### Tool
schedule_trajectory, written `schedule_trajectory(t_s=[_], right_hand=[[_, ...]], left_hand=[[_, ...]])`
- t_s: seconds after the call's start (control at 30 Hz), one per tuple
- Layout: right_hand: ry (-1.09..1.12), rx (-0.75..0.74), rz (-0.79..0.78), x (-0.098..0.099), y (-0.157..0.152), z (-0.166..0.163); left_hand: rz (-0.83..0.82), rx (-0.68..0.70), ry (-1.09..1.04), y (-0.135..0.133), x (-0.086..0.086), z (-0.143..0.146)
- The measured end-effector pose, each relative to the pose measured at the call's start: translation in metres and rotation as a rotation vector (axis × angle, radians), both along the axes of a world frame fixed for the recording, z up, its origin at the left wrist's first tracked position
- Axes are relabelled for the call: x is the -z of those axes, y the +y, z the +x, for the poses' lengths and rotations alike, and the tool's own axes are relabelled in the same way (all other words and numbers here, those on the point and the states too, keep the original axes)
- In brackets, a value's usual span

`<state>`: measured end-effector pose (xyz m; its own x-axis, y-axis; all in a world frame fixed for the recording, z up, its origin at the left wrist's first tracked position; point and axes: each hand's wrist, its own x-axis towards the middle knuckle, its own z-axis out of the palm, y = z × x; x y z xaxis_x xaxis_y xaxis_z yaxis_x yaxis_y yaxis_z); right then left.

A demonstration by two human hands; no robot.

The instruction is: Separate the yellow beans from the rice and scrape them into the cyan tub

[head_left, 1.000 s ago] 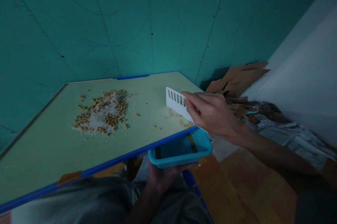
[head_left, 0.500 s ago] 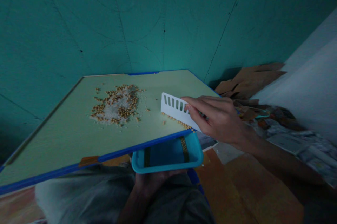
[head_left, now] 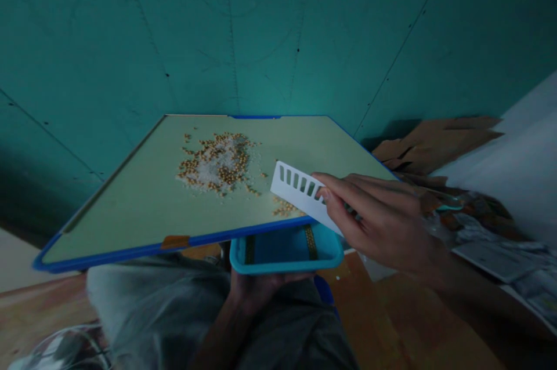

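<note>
A white slotted plastic scraper (head_left: 300, 187) is pinched between the thumb and fingers of my right hand (head_left: 374, 213). It is tilted over the table's front edge, beside a small group of yellow soybeans (head_left: 285, 207). Below that edge, my left hand (head_left: 256, 287) supports a blue plastic tray (head_left: 287, 268) from underneath, its fingers mostly hidden by the tray. Part of the tray lies under the tabletop (head_left: 130, 216). Farther left on the table is a heap of soybeans (head_left: 228, 176) mixed with white grains (head_left: 209, 171).
A green wall (head_left: 261, 39) rises behind the table. Torn cardboard (head_left: 435, 138) leans at the right, with plastic bags and papers (head_left: 491, 260) on the floor below it. Cables (head_left: 73, 341) lie at the lower left. An orange patch (head_left: 175, 241) marks the table's blue edging.
My right hand has brought the scraper lower and nearer the front edge, leaving soybeans more exposed at its left. The view has shifted, so the table appears farther right.
</note>
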<state>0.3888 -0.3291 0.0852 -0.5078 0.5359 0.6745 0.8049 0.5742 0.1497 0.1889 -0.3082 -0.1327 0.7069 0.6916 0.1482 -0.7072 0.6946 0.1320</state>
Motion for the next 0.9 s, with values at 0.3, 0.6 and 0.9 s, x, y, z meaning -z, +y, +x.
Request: schedule_trajectory(t_s=[0.3,0.6,0.9], right_hand=[[-0.020,-0.119,-0.014,-0.003,-0.003,-0.010],[-0.103,-0.228,0.070,-0.001,-0.006,-0.037],[-0.117,-0.316,0.024,0.003,-0.007,-0.060]], left_hand=[[0.102,-0.072,0.006,-0.010,-0.012,-0.040],[0.105,-0.136,0.038,-0.010,0.008,-0.077],[0.190,-0.158,-0.051,-0.014,0.004,-0.094]])
